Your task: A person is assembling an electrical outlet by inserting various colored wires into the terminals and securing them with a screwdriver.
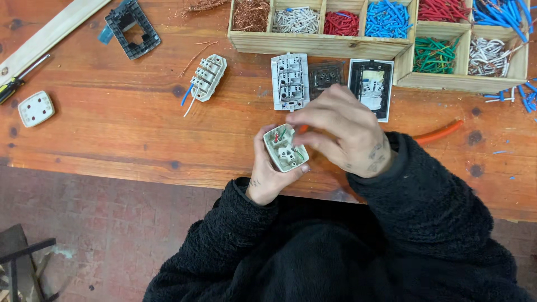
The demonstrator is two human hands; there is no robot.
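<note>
My left hand (267, 176) grips a small white electrical socket module (285, 148), its open back facing up with metal contacts and a bit of red wire inside. My right hand (341, 131) is curled over the module's far side, fingertips pinched at its top edge; what the fingers pinch is hidden. Both hands hover over the front edge of the wooden table (128, 134). An orange tool handle (439, 132) sticks out from behind my right wrist.
A wooden divided tray (319, 45) at the back holds copper, white, red, blue and green wire pieces. In front of it lie a white switch block (290, 81), a dark frame (326, 75) and a black-framed module (371, 82). Further left: a wired module (208, 77), black frame (133, 29), white plug (36, 108), screwdriver (17, 81).
</note>
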